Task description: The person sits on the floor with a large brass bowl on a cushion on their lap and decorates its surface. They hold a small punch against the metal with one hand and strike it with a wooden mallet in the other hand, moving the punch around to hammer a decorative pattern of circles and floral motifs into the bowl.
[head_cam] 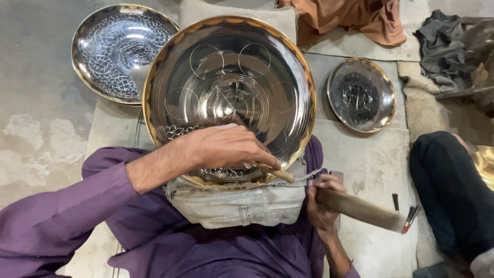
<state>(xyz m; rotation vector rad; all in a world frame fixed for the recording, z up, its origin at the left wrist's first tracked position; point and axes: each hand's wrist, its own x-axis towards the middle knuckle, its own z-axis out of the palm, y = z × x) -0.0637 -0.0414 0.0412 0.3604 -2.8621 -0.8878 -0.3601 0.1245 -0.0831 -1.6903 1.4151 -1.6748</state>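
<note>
Head view shows my left hand (226,146) arched over the big gold-rimmed metal tray (229,98) on my lap, its grip pinching a wooden-handled chisel (272,172) against the near rim, while my right hand (321,203) clenches a wooden mallet (360,210).

At frame centre, the large tray (229,98) is mirror-silver with a gold scalloped rim, engraved circles and a star. At upper left, the second tray (122,50) shows dense silver scale-work. At right, the small tray (361,94) is dark silver, gold-edged. Purple sleeve (62,206); orange cloth (355,18), grey cloth (442,46) above.
</note>
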